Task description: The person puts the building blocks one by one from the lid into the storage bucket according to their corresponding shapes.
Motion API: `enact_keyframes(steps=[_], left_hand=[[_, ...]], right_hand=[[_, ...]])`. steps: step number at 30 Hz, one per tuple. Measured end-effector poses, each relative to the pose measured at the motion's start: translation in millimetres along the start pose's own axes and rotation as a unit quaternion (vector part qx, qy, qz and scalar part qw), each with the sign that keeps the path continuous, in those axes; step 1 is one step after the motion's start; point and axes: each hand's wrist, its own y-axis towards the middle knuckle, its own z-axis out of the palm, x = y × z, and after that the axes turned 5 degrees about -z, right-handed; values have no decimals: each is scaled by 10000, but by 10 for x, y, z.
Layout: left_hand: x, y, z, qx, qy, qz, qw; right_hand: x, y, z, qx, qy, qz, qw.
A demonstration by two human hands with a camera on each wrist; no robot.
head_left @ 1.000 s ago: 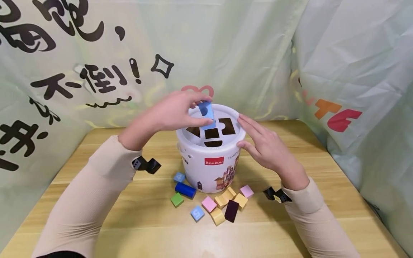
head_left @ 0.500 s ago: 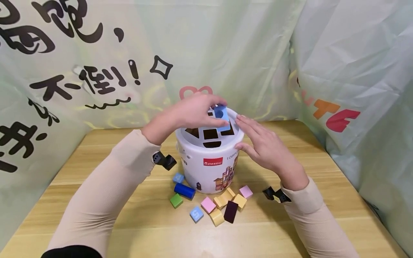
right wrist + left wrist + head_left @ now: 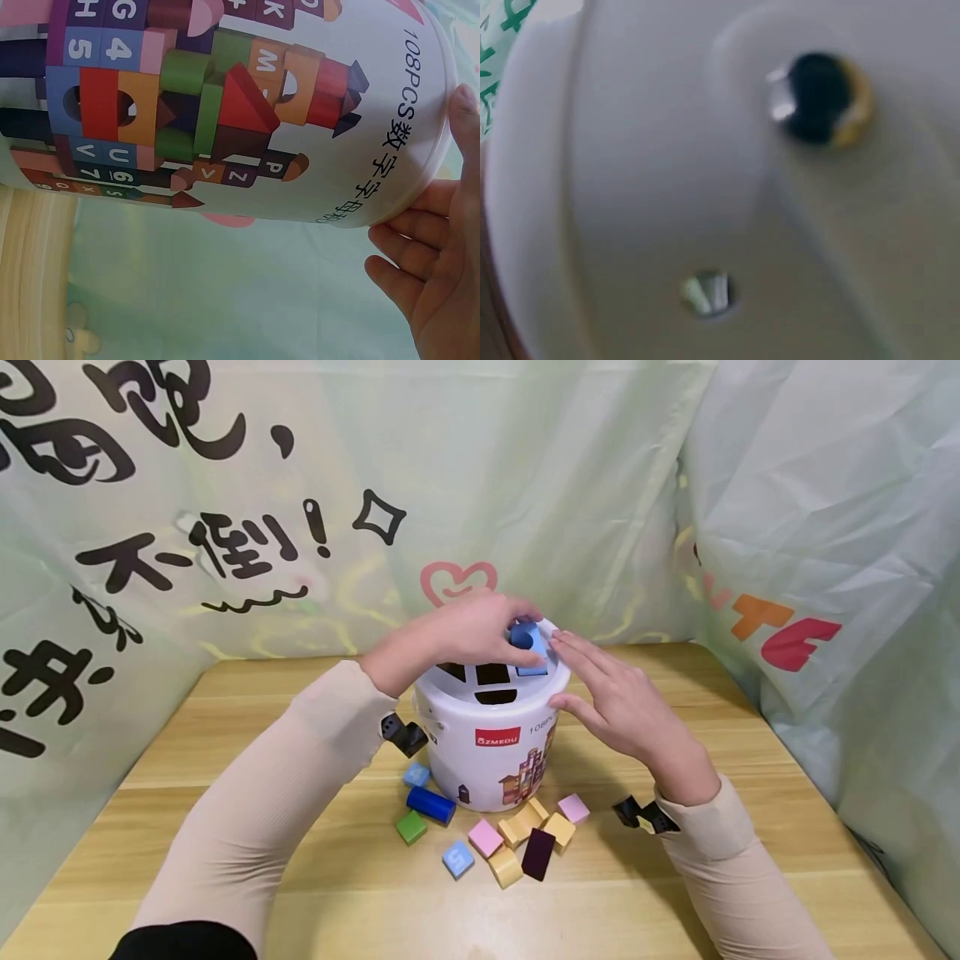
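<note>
A white bucket (image 3: 450, 743) with a lid cut with dark shaped openings stands on the table. My left hand (image 3: 480, 627) pinches a light blue arch block (image 3: 536, 650) between thumb and fingers, at the right-hand opening of the lid. My knuckles hide part of the lid. My right hand (image 3: 622, 702) rests on the bucket's right rim, its fingers mostly straight; in the right wrist view the fingers (image 3: 412, 232) touch the rim. In the left wrist view only the bucket's side wall (image 3: 660, 150) with its handle joint shows, blurred; the left hand is out of that view.
On the wooden table (image 3: 360, 902) in front of the bucket lie several blocks: a blue cylinder (image 3: 431, 805), a green block (image 3: 411, 827), a pink block (image 3: 485, 838), a dark block (image 3: 538, 854) and a yellow arch (image 3: 506, 867). Printed cloth walls (image 3: 555, 485) enclose the back and sides.
My left hand has carried the blue arch block rightward across the lid and lowered it to the right-hand opening. The right hand has stayed on the rim.
</note>
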Motion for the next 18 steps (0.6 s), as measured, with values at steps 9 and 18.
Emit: enact_keyframes(steps=[9, 18], left_hand=[[11, -1, 86, -52, 143, -59, 9999], [104, -218, 69, -345, -156, 151, 9992]], right_hand=[[-6, 2, 14, -29, 3, 9, 10000], [-18, 8, 30, -145, 8, -25, 9999]])
